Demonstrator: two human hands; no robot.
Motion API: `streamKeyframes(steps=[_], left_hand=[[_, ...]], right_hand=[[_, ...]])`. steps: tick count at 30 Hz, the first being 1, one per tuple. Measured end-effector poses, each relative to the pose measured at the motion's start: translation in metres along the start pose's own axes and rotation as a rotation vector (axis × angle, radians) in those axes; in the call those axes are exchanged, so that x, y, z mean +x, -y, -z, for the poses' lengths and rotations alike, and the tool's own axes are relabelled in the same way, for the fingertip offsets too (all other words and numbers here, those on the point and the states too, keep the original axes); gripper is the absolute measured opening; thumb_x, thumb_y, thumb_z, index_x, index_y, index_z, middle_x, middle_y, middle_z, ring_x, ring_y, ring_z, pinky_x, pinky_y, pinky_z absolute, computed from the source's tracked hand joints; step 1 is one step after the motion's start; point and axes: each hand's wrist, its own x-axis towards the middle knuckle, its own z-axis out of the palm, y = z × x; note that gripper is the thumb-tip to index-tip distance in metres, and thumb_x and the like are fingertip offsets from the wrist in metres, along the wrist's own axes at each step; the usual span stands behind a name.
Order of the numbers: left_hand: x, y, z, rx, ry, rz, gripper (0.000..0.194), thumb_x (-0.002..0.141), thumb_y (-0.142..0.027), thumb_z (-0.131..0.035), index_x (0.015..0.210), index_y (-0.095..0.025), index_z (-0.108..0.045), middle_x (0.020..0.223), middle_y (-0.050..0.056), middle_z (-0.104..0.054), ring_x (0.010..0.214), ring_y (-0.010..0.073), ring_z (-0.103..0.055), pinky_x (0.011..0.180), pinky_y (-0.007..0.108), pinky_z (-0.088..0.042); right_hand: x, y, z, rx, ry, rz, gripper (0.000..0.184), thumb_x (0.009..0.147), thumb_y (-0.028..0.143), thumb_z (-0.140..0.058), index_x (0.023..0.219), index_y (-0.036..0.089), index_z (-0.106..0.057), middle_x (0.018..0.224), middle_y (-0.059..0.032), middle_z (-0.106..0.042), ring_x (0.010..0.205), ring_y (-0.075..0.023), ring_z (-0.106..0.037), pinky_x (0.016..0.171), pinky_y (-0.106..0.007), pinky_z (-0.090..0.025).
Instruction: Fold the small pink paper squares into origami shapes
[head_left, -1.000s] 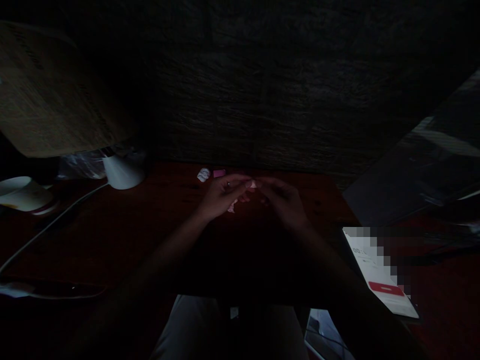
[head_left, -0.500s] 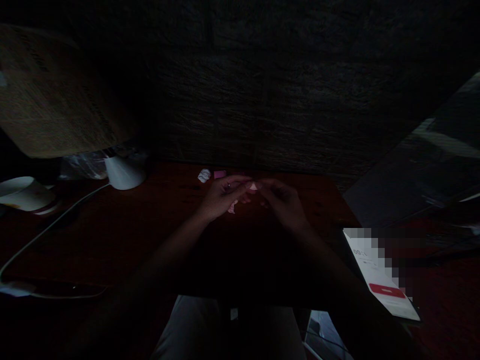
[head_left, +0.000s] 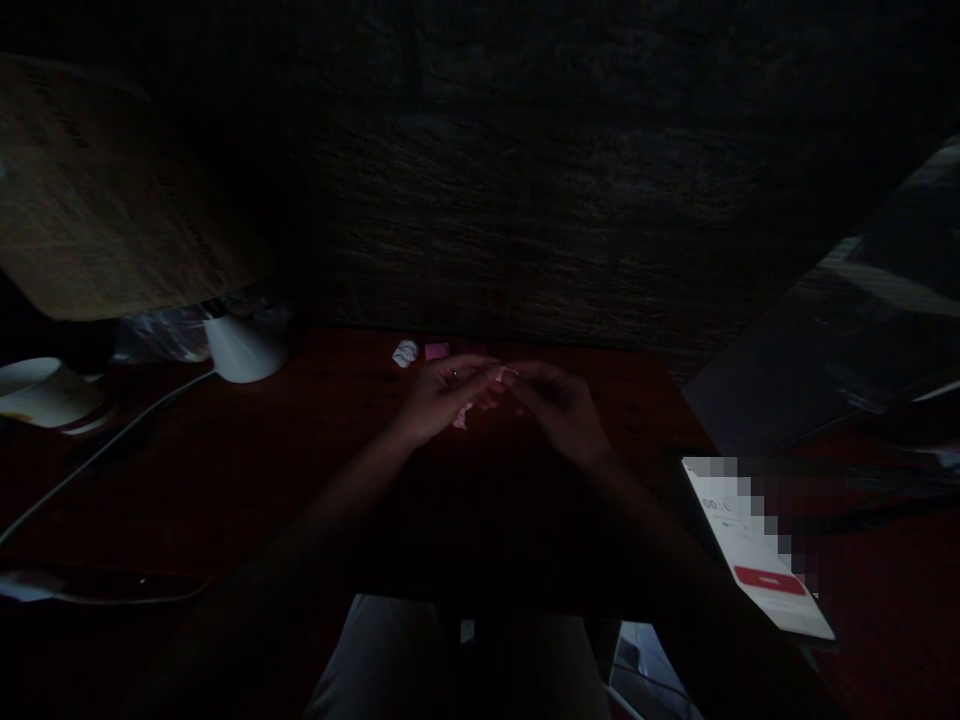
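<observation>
My left hand (head_left: 442, 397) and my right hand (head_left: 561, 405) meet above the dark reddish table, fingertips closed together. Between the thumbs and fingers of both is a small pale pink piece (head_left: 502, 375), thin like paper; its exact kind is hard to make out in the dim light. Just below my left hand lies a crumpled pink piece (head_left: 462, 416), partly covered by the fingers. Behind that hand sit a flat pink square (head_left: 437, 351) and a white crumpled ball (head_left: 406, 353) with dark lines. A ring shows on a left finger.
On the left stand a lamp with a white base (head_left: 244, 350) and brown printed shade (head_left: 112, 200), a paper cup (head_left: 45, 390) and a white cable (head_left: 112, 455). A lit phone (head_left: 757, 550) lies at the right. A dark stone-like wall (head_left: 525, 220) rises behind the table (head_left: 337, 420).
Both hands stay together on the pink piece. My right fingers have shifted slightly closer over it, and less of it shows. The whole view has moved a little.
</observation>
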Motion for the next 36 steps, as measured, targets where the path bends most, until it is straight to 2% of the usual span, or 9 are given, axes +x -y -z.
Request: streamKeyframes(steps=[4, 9, 16, 20, 24, 28, 32, 36], left_hand=[[0.0006, -0.002, -0.0009, 0.022, -0.008, 0.003, 0.038, 0.086, -0.046, -0.073, 0.109, -0.016, -0.074, 0.092, 0.01, -0.08, 0.069, 0.0169, -0.075, 0.05, 0.02, -0.053], [0.0011, -0.0027, -0.0004, 0.017, -0.002, -0.023, 0.036, 0.087, -0.048, -0.073, 0.103, -0.016, -0.074, 0.091, 0.009, -0.08, 0.071, 0.0161, -0.075, 0.061, 0.024, -0.059], [0.0029, -0.0005, -0.0002, -0.05, 0.015, -0.027, 0.04, 0.085, -0.053, -0.075, 0.099, -0.016, -0.072, 0.087, 0.007, -0.079, 0.068, 0.0147, -0.075, 0.063, 0.024, -0.059], [0.0026, -0.0016, -0.0011, -0.049, 0.0, 0.018, 0.045, 0.083, -0.056, -0.076, 0.101, -0.015, -0.073, 0.091, 0.009, -0.08, 0.07, 0.0159, -0.075, 0.06, 0.023, -0.058], [0.0025, -0.0027, -0.0006, -0.082, 0.019, 0.111, 0.042, 0.082, -0.054, -0.078, 0.096, -0.014, -0.075, 0.09, 0.011, -0.08, 0.074, 0.0172, -0.076, 0.068, 0.026, -0.061], [0.0031, -0.0039, 0.0005, -0.155, 0.012, 0.168, 0.038, 0.077, -0.047, -0.084, 0.096, -0.015, -0.078, 0.096, 0.011, -0.081, 0.077, 0.0165, -0.075, 0.07, 0.026, -0.061], [0.0025, -0.0036, 0.0002, -0.142, -0.029, 0.15, 0.034, 0.076, -0.043, -0.085, 0.096, -0.016, -0.078, 0.096, 0.009, -0.08, 0.074, 0.0143, -0.074, 0.07, 0.025, -0.061], [0.0018, -0.0015, -0.0005, -0.092, -0.028, 0.087, 0.037, 0.078, -0.045, -0.082, 0.1, -0.015, -0.077, 0.099, 0.01, -0.079, 0.079, 0.0167, -0.075, 0.071, 0.027, -0.061]], right_hand=[[-0.0001, 0.0009, -0.0004, -0.018, -0.024, 0.002, 0.032, 0.078, 0.05, -0.08, 0.096, 0.024, -0.078, 0.089, -0.0033, -0.078, 0.072, -0.0164, -0.067, 0.06, -0.028, -0.054], [-0.0006, -0.0006, -0.0002, 0.005, -0.018, -0.002, 0.032, 0.078, 0.052, -0.081, 0.093, 0.024, -0.079, 0.09, -0.004, -0.078, 0.075, -0.0174, -0.068, 0.06, -0.028, -0.054], [-0.0001, -0.0018, -0.0004, 0.002, -0.045, 0.038, 0.034, 0.078, 0.051, -0.081, 0.099, 0.024, -0.078, 0.087, -0.0031, -0.078, 0.072, -0.0168, -0.067, 0.057, -0.027, -0.053], [-0.0008, -0.0035, -0.0003, -0.035, -0.051, 0.076, 0.025, 0.08, 0.045, -0.08, 0.095, 0.025, -0.078, 0.094, -0.0034, -0.079, 0.073, -0.0172, -0.069, 0.059, -0.029, -0.055], [-0.0018, -0.0072, -0.0005, -0.066, -0.031, 0.099, 0.026, 0.083, 0.04, -0.079, 0.105, 0.027, -0.078, 0.096, -0.0024, -0.08, 0.069, -0.0158, -0.069, 0.06, -0.029, -0.055], [-0.0019, -0.0066, -0.0005, -0.114, -0.041, 0.076, 0.028, 0.082, 0.043, -0.079, 0.103, 0.025, -0.079, 0.087, -0.0028, -0.079, 0.062, -0.0152, -0.067, 0.058, -0.029, -0.053], [-0.0017, -0.0054, 0.0002, -0.142, -0.054, 0.08, 0.03, 0.084, 0.048, -0.076, 0.1, 0.023, -0.08, 0.083, -0.0028, -0.079, 0.059, -0.0137, -0.065, 0.056, -0.027, -0.052], [-0.0016, -0.0069, 0.0009, -0.164, -0.06, 0.074, 0.033, 0.085, 0.05, -0.074, 0.102, 0.022, -0.081, 0.088, -0.0043, -0.08, 0.065, -0.0153, -0.068, 0.057, -0.027, -0.054]])
